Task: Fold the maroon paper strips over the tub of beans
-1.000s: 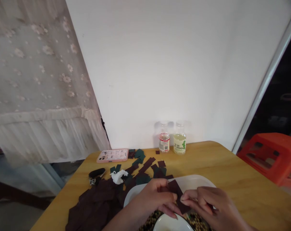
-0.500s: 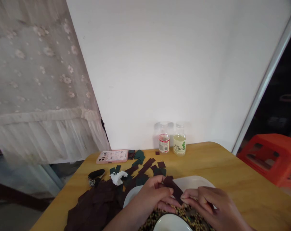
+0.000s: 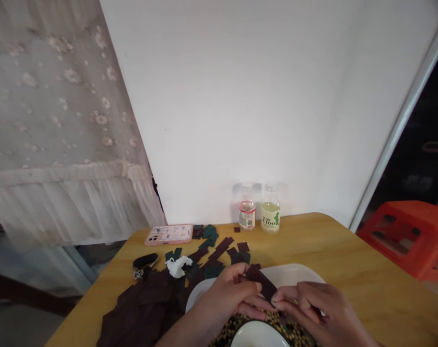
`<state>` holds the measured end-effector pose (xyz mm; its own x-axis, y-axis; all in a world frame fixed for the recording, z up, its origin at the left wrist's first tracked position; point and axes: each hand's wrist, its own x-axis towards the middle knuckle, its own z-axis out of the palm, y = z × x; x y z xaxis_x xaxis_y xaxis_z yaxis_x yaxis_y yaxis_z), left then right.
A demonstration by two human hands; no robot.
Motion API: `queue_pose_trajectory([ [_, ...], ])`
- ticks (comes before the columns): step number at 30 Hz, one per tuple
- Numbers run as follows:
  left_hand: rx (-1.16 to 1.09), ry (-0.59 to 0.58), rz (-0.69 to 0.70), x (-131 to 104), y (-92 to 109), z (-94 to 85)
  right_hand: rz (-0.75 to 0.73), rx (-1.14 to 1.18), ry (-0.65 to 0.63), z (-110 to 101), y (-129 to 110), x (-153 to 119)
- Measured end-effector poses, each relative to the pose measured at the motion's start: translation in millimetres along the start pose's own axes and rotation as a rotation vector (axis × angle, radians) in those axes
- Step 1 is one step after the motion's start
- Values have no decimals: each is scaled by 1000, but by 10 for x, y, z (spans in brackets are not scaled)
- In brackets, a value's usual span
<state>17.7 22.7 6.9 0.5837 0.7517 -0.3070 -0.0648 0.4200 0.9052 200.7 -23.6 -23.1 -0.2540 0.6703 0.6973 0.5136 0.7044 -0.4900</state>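
A dark maroon rectangular piece (image 3: 263, 283), flat like fabric or card, is held between both hands over a white tray (image 3: 294, 271). My left hand (image 3: 237, 291) grips its upper left part between thumb and fingers. At its lower right end, the fingertips of my right hand (image 3: 309, 303) pinch together; whether they also hold something tiny I cannot make out. Beneath the hands, many small yellowish beads (image 3: 224, 332) with dark bits among them lie in the tray. A white bowl (image 3: 258, 335) stands among them at the bottom edge.
Left of the tray spreads a heap of maroon pieces (image 3: 139, 308), with dark green pieces (image 3: 210, 232) behind. A crumpled white tissue (image 3: 178, 266), keys with a black fob (image 3: 145, 261) and a pink-cased phone (image 3: 169, 234) lie nearby. Two bottles (image 3: 247, 214) (image 3: 270, 214) stand by the wall.
Almost nothing differs. My right hand has shifted very slightly at the lower end of the maroon piece; my left hand keeps its grip.
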Motion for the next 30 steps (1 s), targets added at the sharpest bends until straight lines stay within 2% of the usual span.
queue_pose_trajectory([
  [13,22,23,3,-18,5,28,67,-22,35,-16,-11,18],
  [22,26,6,-15,-12,9,25,-17,-10,-23,-9,-30,25],
  [30,52,10,-5,-18,13,24,39,-20,47,-16,-15,13],
])
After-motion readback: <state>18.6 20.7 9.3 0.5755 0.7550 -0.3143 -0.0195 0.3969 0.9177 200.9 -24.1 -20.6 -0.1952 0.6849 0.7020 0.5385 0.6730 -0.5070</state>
